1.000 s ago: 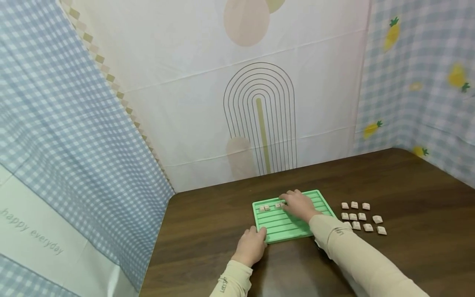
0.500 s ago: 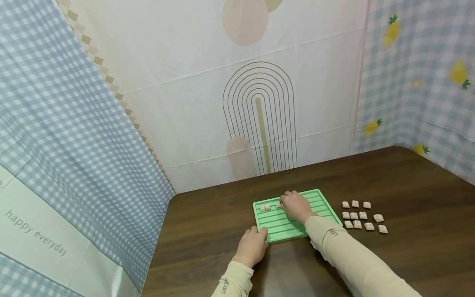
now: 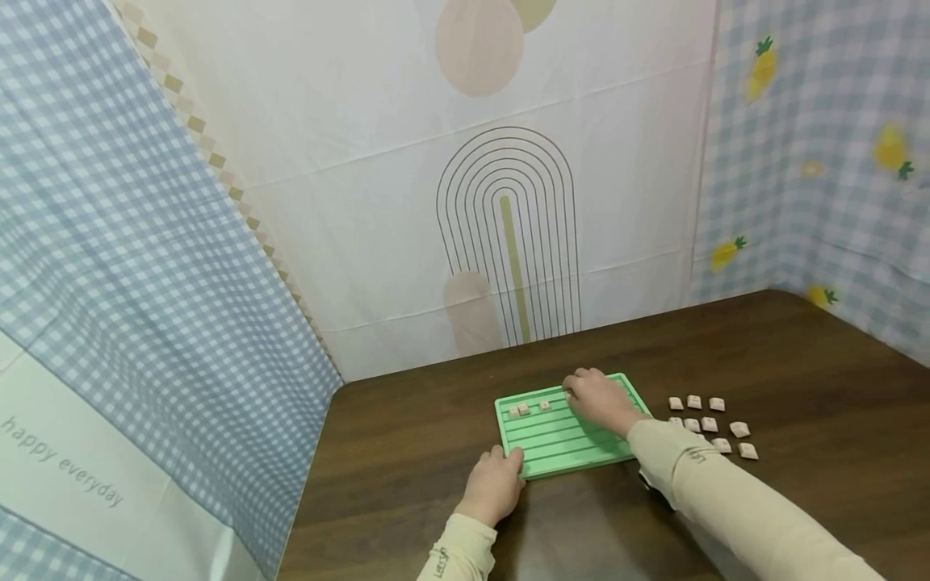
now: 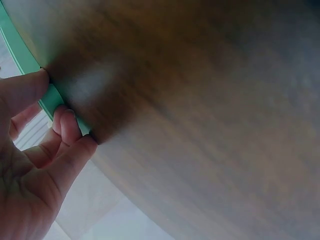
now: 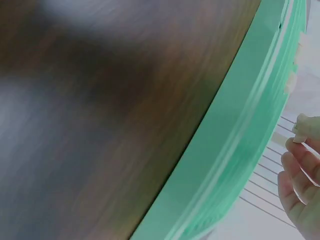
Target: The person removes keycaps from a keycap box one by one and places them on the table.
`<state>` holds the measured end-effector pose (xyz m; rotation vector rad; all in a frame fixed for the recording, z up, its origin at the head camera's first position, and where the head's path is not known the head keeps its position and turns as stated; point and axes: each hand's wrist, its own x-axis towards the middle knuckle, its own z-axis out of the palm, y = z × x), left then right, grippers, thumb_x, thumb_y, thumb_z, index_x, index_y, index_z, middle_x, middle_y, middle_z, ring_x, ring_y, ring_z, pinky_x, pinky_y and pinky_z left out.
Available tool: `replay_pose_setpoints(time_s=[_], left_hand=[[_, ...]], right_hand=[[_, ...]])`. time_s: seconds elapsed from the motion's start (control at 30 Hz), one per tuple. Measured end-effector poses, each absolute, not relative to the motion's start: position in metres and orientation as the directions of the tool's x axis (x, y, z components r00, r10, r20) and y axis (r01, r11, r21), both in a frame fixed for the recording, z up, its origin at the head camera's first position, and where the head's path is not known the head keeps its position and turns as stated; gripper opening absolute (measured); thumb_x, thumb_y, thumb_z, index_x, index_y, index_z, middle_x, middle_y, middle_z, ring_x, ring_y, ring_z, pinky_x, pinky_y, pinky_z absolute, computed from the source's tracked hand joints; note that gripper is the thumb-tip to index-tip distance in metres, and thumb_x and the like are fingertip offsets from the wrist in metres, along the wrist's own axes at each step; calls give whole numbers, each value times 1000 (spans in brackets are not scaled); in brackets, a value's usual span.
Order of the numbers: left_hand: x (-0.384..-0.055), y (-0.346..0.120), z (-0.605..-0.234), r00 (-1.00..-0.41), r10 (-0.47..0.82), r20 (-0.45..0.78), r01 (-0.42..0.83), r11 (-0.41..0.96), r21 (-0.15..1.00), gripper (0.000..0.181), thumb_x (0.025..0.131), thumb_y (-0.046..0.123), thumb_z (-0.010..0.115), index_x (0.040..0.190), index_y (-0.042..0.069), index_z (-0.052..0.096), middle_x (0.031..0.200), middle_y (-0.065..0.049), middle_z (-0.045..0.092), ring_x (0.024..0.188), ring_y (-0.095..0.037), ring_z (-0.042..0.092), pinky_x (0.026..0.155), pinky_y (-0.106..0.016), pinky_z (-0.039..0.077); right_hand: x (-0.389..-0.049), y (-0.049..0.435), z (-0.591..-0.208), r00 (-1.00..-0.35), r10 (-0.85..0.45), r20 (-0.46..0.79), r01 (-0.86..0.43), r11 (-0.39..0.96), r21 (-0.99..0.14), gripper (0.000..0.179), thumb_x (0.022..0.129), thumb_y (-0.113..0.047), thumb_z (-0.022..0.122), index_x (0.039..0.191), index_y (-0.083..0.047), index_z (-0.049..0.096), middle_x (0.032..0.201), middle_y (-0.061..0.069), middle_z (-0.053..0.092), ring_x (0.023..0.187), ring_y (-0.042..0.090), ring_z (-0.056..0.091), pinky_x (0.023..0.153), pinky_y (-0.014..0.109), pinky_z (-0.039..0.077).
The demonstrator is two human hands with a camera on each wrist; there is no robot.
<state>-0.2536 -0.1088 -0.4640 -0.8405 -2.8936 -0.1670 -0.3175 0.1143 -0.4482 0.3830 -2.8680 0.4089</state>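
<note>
A light green ridged tray (image 3: 555, 442) lies on the dark wooden table. My left hand (image 3: 491, 484) grips its near left corner; in the left wrist view, thumb and fingers close around the tray's edge (image 4: 22, 52). Over the far side of the tray is my right hand (image 3: 599, 401). The right wrist view shows a small beige keycap (image 5: 298, 134) pinched between its thumb and index finger, above the tray. Two keycaps (image 3: 519, 410) sit side by side in the tray's far left row. A single keycap (image 3: 545, 405) stands apart from them, left of my right hand.
Several loose keycaps (image 3: 709, 424) lie in rough rows on the table (image 3: 814, 379), right of the tray. My right sleeve (image 3: 697, 460) overlaps a few of them. Behind the table hangs a printed cloth (image 3: 385, 242), with checked cloth at both sides.
My right hand has moved right along the tray's far row with the pinched keycap, leaving the single keycap in plain view. My left hand has stayed at the tray's corner.
</note>
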Motion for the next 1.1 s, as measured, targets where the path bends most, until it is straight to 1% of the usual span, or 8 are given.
replay_pose_setpoints(time_s=[0.17, 0.43, 0.67, 0.73, 0.83, 0.9, 0.97, 1.1], left_hand=[[-253, -109, -463, -831, 531, 167, 546, 835, 64, 22, 82, 20, 68, 84, 14, 48, 76, -4, 49, 65, -18, 48, 56, -26, 43], [-253, -110, -463, -828, 529, 184, 545, 838, 43, 22, 82, 20, 69, 87, 13, 48, 78, -6, 51, 66, -20, 50, 57, -27, 44], [-252, -109, -463, -835, 525, 163, 539, 840, 57, 21, 82, 20, 68, 89, 13, 50, 80, -7, 52, 69, -21, 52, 58, -28, 45], [-252, -109, -463, -835, 526, 162, 541, 839, 63, 21, 82, 20, 68, 88, 13, 50, 80, -7, 52, 68, -21, 51, 58, -28, 45], [-252, -109, -464, -834, 529, 159, 543, 837, 66, 21, 82, 19, 68, 88, 13, 49, 80, -6, 52, 68, -21, 51, 57, -28, 45], [-251, -109, -464, -834, 529, 157, 543, 837, 62, 21, 82, 19, 68, 88, 13, 49, 80, -7, 52, 68, -22, 51, 58, -28, 45], [-252, -109, -464, -832, 530, 163, 544, 837, 56, 21, 82, 19, 69, 88, 13, 49, 80, -7, 52, 68, -22, 51, 58, -28, 45], [-252, -109, -465, -828, 531, 180, 547, 836, 46, 22, 82, 19, 69, 87, 13, 49, 79, -7, 52, 68, -21, 51, 57, -28, 45]], right_hand=[[-303, 134, -438, -935, -236, 266, -297, 929, -219, 18, 87, -14, 62, 103, -7, 66, 94, 7, 63, 84, 23, 60, 65, 36, 51], [-272, 172, -421, -960, -219, 175, -253, 945, -209, 18, 86, -15, 62, 103, -9, 66, 96, 6, 64, 82, 22, 61, 57, 33, 48], [-237, 200, -428, -945, -260, 198, -288, 950, -124, 7, 83, -17, 66, 90, -14, 67, 83, -2, 57, 68, 12, 52, 51, 25, 39], [-229, 205, -433, -940, -271, 206, -299, 947, -120, 3, 82, -15, 65, 83, -17, 66, 85, -1, 58, 72, 16, 56, 51, 25, 40], [-218, 210, -441, -945, -271, 184, -297, 945, -136, 9, 82, -13, 65, 79, -22, 65, 85, -4, 58, 75, 13, 56, 51, 23, 38], [-213, 212, -446, -936, -295, 192, -317, 943, -100, 12, 80, -11, 66, 77, -23, 64, 83, -5, 58, 74, 13, 56, 52, 23, 40], [-210, 213, -449, -924, -320, 210, -336, 941, -46, 11, 78, -11, 68, 77, -21, 64, 78, -8, 54, 65, 8, 49, 52, 23, 38], [-208, 212, -454, -902, -343, 262, -342, 938, 49, 8, 75, -12, 71, 76, -17, 65, 76, -5, 57, 63, 11, 49, 56, 27, 43]])
